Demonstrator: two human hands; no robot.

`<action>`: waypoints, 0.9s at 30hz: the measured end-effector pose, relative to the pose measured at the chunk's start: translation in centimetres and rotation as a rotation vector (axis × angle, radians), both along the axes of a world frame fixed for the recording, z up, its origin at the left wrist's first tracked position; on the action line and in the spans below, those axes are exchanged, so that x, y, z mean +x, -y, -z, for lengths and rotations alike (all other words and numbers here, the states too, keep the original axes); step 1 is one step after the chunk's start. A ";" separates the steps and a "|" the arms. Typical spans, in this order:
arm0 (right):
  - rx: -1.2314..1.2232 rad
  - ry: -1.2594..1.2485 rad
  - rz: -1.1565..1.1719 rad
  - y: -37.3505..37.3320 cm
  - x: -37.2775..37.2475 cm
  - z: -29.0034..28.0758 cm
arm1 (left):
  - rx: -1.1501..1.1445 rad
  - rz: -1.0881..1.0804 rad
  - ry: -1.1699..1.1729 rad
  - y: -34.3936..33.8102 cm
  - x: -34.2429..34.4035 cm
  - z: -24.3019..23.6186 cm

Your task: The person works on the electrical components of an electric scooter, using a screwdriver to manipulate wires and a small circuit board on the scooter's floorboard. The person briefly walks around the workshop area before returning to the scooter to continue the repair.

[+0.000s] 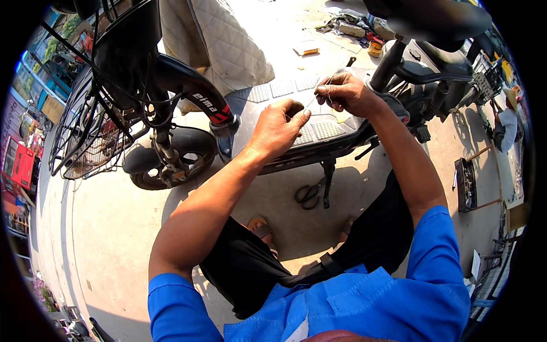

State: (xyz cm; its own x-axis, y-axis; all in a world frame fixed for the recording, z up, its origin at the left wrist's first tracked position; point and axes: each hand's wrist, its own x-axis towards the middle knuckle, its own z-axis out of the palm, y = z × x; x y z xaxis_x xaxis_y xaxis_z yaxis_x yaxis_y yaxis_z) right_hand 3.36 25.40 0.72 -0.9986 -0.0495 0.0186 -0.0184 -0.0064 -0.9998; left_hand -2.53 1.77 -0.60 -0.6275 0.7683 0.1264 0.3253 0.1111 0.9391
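Observation:
Both my hands are raised over the grey ribbed footboard (245, 126) of a black electric scooter. A thin, pale thread or wire (311, 104) runs between them. My left hand (276, 128) pinches one part of it between thumb and fingertips. Slightly higher and to the right, my right hand (350, 94) is closed with thumb against fingers on another part, and a loop of the strand rises above it. Black-handled scissors (307, 197) lie on the ground below the footboard, beside the kickstand (328, 181).
A quilted pale cover (228, 45) hangs at the scooter's front. The front wheel (149, 178) and wire basket (94, 145) stand to the left, the saddle (433, 25) at upper right. A dark open toolbox (466, 185) sits farther right. Another person (506, 128) is at the right edge.

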 end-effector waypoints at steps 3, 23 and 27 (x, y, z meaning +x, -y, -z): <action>-0.032 -0.012 -0.049 0.8 -0.1 0.0 | 0.068 0.011 0.043 -0.1 0.2 0.0; 0.925 0.136 0.572 -6.8 -1.8 5.9 | 0.005 0.017 -0.137 0.2 -0.3 0.6; 0.954 0.136 0.579 -6.5 -1.8 5.6 | -0.017 0.036 -0.156 0.2 0.0 0.3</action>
